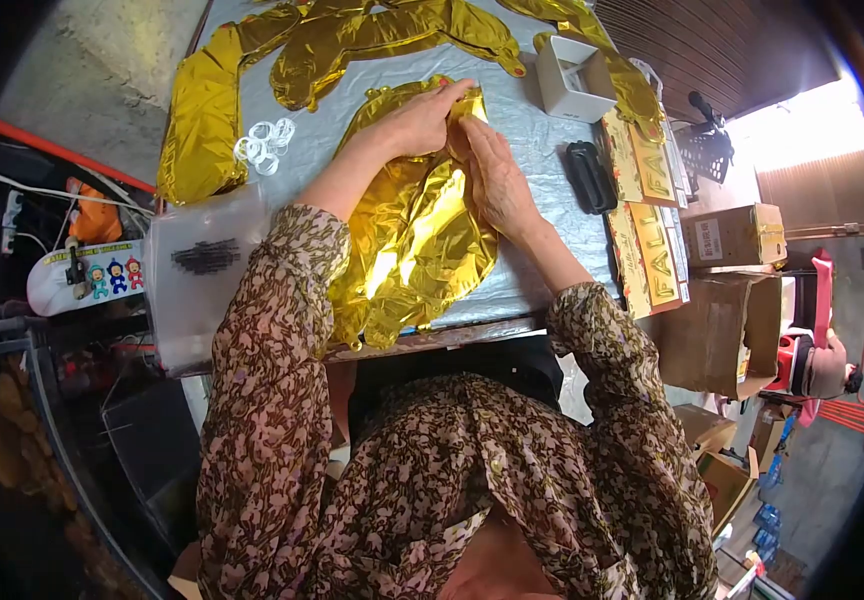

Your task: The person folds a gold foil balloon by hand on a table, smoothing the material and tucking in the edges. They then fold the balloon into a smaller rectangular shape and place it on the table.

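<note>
A flat, wrinkled gold foil balloon (412, 260) lies on the silver-covered table (327, 150), its lower end reaching the near edge. My left hand (430, 120) rests on its upper part, fingers pressed together and pointing right toward a folded strip of the foil. My right hand (495, 180) lies along the balloon's right side, fingertips at that same strip, close to my left fingers. Both hands seem to pinch the foil there, though the thumbs are mostly hidden. More gold foil balloons (202, 125) are spread along the far and left sides.
Clear rings (266, 145) lie left of my hands, above a clear plastic bag (207, 270) with dark strips. To the right are a white box (574, 80), a black tray (590, 177) and printed packets (646, 255). Cardboard boxes (722, 320) stand beyond the table's right edge.
</note>
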Tool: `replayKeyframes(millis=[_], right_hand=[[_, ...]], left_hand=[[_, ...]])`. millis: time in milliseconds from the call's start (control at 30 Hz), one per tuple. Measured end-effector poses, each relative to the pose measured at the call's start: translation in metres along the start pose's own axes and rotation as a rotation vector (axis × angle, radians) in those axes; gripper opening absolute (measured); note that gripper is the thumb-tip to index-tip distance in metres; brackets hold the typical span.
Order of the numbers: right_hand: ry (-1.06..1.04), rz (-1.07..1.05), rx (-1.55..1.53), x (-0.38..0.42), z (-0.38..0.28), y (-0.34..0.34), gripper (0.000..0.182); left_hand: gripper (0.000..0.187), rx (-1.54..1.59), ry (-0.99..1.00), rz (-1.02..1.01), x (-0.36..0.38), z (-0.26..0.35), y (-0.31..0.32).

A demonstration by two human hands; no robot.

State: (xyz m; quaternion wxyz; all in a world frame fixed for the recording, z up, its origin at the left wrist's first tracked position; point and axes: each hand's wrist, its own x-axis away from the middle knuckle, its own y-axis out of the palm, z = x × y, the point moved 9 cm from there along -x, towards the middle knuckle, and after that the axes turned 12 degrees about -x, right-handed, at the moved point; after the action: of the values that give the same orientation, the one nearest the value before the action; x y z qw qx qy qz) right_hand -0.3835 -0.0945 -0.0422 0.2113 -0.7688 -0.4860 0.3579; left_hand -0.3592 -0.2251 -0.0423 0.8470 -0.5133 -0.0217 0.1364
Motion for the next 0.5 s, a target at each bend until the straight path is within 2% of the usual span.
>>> replayKeyframes(millis=[67, 133, 167, 233, 333, 400, 433, 467, 500], right_hand=[[-0.005, 0.042, -0.045, -0.001, 0.001, -0.004, 0.051], [-0.003, 0.131, 0.193, 0.0, 0.004, -0.009, 0.052], [0.001, 0.133, 0.194, 0.002, 0.006, -0.008, 0.052], [0.031, -0.001, 0.196, 0.002, 0.013, 0.009, 0.052], [0.015, 0.0, 0.244, 0.003, 0.015, 0.012, 0.051], [0.011, 0.005, 0.243, 0.004, 0.018, 0.013, 0.05], [0.014, 0.002, 0.244, 0.003, 0.018, 0.013, 0.05], [0.018, -0.002, 0.246, 0.003, 0.019, 0.012, 0.05], [0.024, -0.002, 0.243, 0.004, 0.023, 0.011, 0.05]], left_hand=[[0.073, 0.018, 0.009, 0.005, -0.003, -0.005, 0.004], [0.074, 0.038, 0.018, 0.006, -0.002, -0.003, 0.002], [0.074, 0.044, 0.005, 0.009, 0.0, -0.003, 0.002], [0.074, 0.053, -0.008, 0.01, 0.0, -0.005, 0.002], [0.07, 0.107, 0.015, 0.037, 0.004, -0.002, -0.007], [0.06, 0.125, -0.099, 0.087, 0.007, -0.013, -0.018], [0.047, 0.109, -0.079, 0.17, 0.007, -0.022, -0.025], [0.047, 0.111, -0.077, 0.163, 0.012, -0.032, -0.021], [0.043, -0.008, 0.048, 0.245, 0.019, -0.026, -0.027]])
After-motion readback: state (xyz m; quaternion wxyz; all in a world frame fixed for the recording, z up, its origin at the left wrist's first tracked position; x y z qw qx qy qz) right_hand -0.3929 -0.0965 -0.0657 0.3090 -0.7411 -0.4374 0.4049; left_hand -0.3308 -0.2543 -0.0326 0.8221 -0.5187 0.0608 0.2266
